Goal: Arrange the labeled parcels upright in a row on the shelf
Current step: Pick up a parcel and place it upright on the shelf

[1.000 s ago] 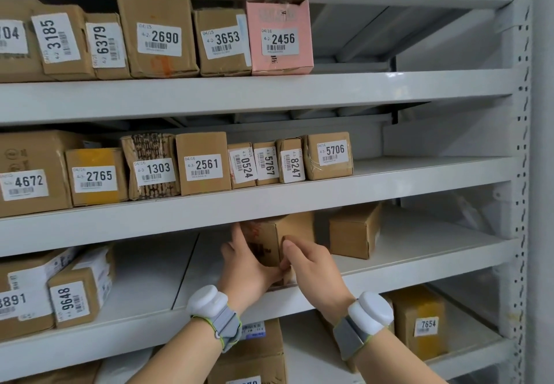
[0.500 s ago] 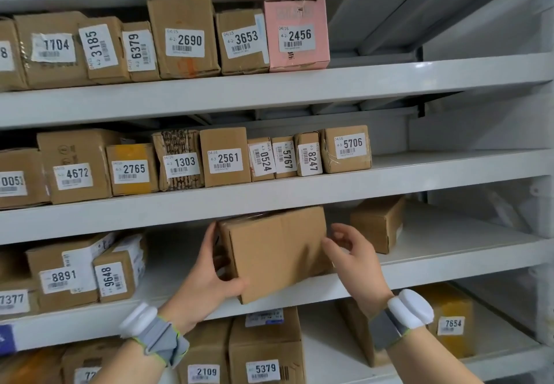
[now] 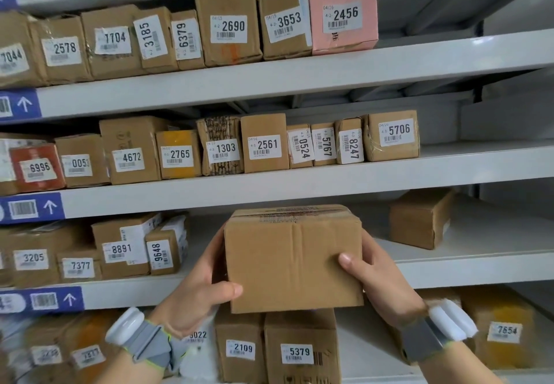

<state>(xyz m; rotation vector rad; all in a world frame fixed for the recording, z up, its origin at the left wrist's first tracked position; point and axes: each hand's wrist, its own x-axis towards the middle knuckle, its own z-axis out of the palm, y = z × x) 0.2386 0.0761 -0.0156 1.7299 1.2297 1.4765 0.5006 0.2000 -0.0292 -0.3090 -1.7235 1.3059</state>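
while we hold the plain cardboard parcel (image 3: 293,263) off the shelf (image 3: 467,266), left hand (image 3: 198,290) and right hand (image 3: 377,278) gripping its sides — it seems stiff, light.

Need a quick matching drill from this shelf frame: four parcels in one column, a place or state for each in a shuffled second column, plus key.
Things:
1. pink parcel 2456
2. plain brown box
3. parcel 5706
4. parcel 9648

Place or state:
A. right end of the second shelf's row
B. held between left hand and right hand
C. right end of the top shelf's row
D. third shelf, label turned sideways

Pairs: 1-C, 2-B, 3-A, 4-D
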